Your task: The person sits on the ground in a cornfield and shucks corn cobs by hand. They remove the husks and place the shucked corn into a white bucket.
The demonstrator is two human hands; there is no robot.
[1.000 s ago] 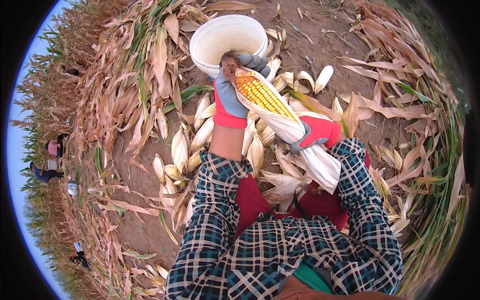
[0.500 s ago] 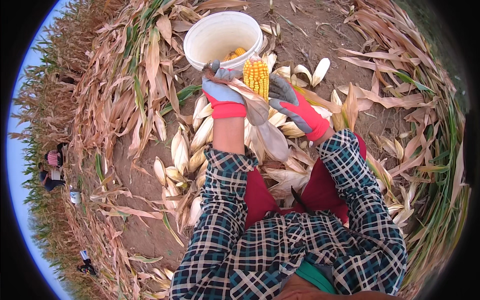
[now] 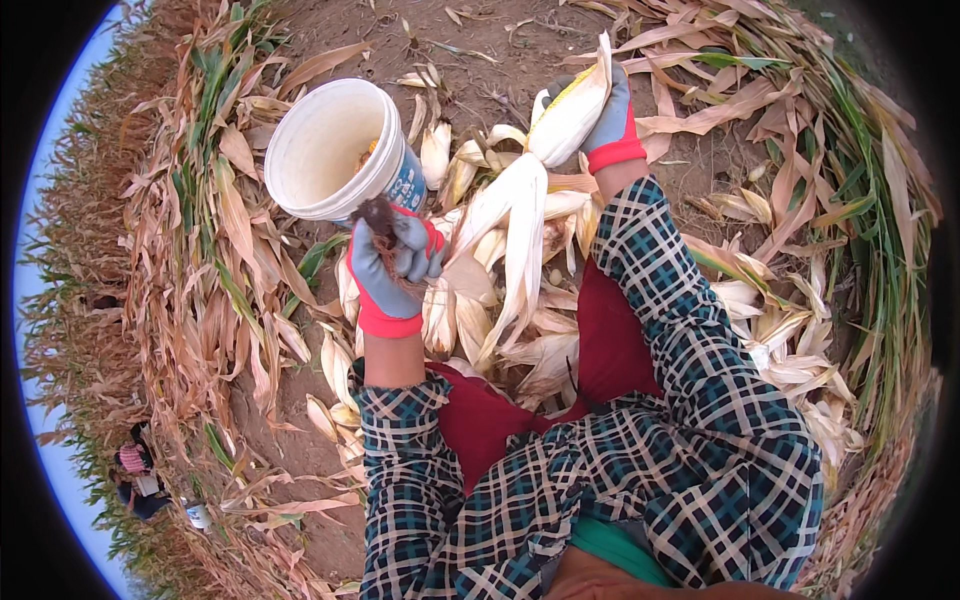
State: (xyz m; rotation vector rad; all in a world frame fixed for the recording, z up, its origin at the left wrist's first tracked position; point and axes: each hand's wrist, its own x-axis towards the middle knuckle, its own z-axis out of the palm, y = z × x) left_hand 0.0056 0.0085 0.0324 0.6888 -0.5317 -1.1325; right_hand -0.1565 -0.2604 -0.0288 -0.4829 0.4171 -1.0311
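My right hand (image 3: 612, 112), in a grey and red glove, is raised and closed around an ear of corn (image 3: 568, 118). Pale husk covers the side facing me, and a narrow line of yellow kernels shows along its upper edge. Long husk strips (image 3: 522, 235) hang from the ear's lower end toward my knees. My left hand (image 3: 392, 262), gloved the same way, curls its fingers around a tuft of dark brown corn silk (image 3: 378, 218) just below the bucket. A white bucket (image 3: 290, 195) with a blue printed side has yellow corn (image 3: 367, 156) inside.
A pile of pale husks (image 3: 470, 310) lies between my knees and the bucket. Dry corn stalks (image 3: 230, 200) line the left, and more stalks (image 3: 880, 230) lie along the right. Bare soil (image 3: 470, 50) shows beyond the bucket. Other people (image 3: 140, 470) are far off at left.
My hands have moved apart: the right went up and right with an ear, the left down and left with the silk. The bucket appears further left and lower as the view shifted.
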